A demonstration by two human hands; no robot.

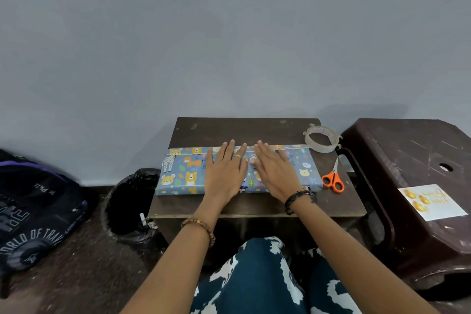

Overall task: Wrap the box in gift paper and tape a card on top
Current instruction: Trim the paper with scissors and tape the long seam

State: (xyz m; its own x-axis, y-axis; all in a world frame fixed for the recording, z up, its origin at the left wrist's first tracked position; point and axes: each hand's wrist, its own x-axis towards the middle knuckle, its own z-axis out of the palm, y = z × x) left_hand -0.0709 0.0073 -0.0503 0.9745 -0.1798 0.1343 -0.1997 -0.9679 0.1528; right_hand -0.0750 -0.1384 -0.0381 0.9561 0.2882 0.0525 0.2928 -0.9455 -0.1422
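While the box, already covered in animal-print paper, is lying across the tabletop, both hands are pressing flat on its top: left hand and right hand side by side, fingers straight, neither grip closing on anything. Tape is sitting just past the box's far right corner, scissors are lying beside its right end, and the card is lying on the stool to the right.

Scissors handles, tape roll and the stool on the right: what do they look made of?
Scissors: glossy orange handles, likely plastic; pale blades look like metal. Tape roll: see-through, shiny film, probably clear plastic tape. Stool: dark brown, moulded with rounded edges and a scuffed sheen, apparently plastic.
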